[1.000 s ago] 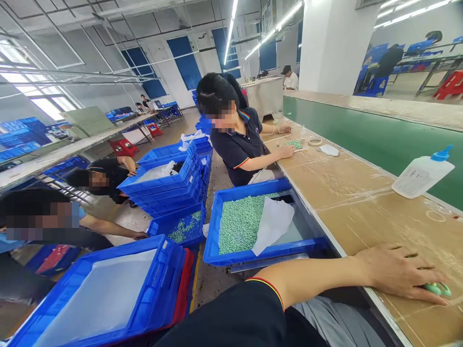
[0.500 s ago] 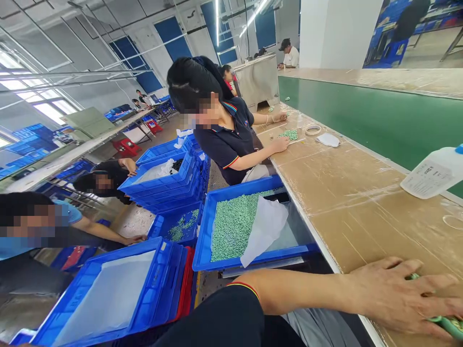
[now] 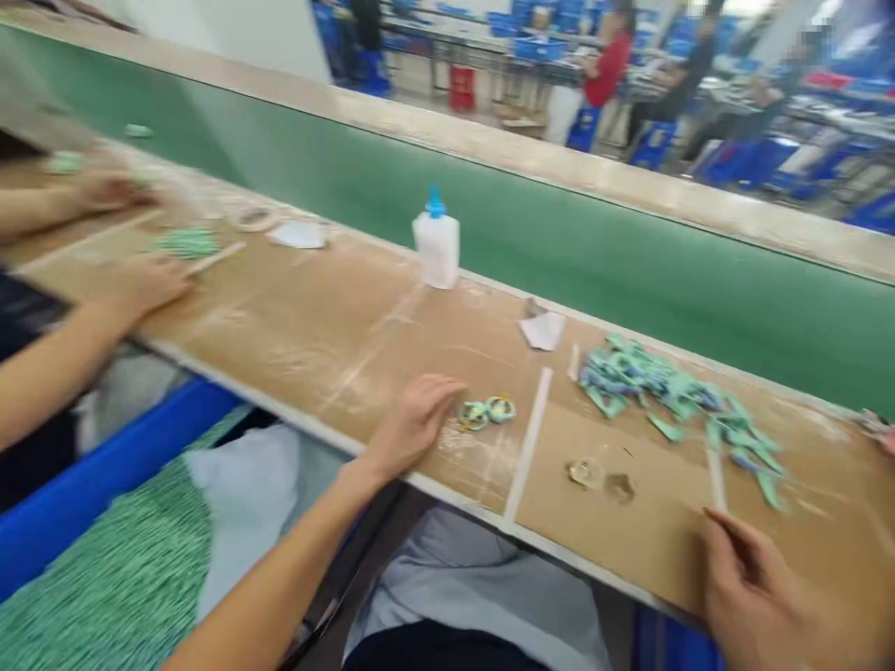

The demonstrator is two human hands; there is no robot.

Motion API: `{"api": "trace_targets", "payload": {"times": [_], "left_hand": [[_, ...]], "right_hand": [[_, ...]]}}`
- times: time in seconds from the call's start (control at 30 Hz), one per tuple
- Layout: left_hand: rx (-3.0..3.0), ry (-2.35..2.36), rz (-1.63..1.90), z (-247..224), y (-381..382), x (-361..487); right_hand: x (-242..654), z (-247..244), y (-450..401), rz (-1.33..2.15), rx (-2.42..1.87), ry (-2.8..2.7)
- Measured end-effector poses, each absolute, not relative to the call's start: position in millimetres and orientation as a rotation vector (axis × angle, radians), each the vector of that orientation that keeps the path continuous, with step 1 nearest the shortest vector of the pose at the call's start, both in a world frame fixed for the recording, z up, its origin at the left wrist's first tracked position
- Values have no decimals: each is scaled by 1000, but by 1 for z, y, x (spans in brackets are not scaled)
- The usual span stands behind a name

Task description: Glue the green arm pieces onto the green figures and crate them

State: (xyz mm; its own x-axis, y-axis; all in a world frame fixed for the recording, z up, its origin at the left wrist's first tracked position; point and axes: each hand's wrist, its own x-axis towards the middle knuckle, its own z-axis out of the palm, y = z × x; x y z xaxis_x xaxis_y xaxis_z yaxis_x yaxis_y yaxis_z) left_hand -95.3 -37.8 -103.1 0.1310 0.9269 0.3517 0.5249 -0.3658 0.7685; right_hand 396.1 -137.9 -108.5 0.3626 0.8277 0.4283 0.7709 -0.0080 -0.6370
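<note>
My left hand (image 3: 416, 424) lies on the brown work surface, its fingers stretched and loosely bent. Its fingertips are right beside two round green pieces with yellowish parts (image 3: 488, 412). At the lower right, my right hand (image 3: 759, 587) is blurred, with thumb and fingers drawn together at the near end of a white strip (image 3: 716, 480). Whether it grips the strip or something smaller is unclear. Between my hands lies a cardboard mat (image 3: 622, 540) with a small metallic-looking piece (image 3: 584, 473) on it. Behind the mat is a heap of green looped pieces (image 3: 657, 382).
A white bottle with a blue cap (image 3: 437, 247) stands by the green belt (image 3: 336, 168). A white paper scrap (image 3: 542, 330) lies nearby. On the left are a co-worker's hands (image 3: 150, 280) and a blue crate (image 3: 104, 475) of small green pieces.
The view has swung to the right from the co-worker and stacked crates to the bench. The left hand no longer covers the green pieces, and the right hand has come into view.
</note>
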Motion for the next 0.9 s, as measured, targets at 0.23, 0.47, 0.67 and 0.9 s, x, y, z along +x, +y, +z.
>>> {"api": "trace_targets", "payload": {"times": [0.23,0.47,0.67,0.9], "left_hand": [[1539,1454,1306,-106,-19,-83],[864,1101,1305,-74,-50,-38],[815,1045,1193,-75,-73,-16],[861,1101,1174,-86,-73,-5]], "right_hand": [[346,-71,-105,412,-1702,-1466],[314,-55,-65,627,-1594,-1714],[316,-54,-67,638,-1524,-1832],[323,-42,-78,539,-1549,-1999]]}}
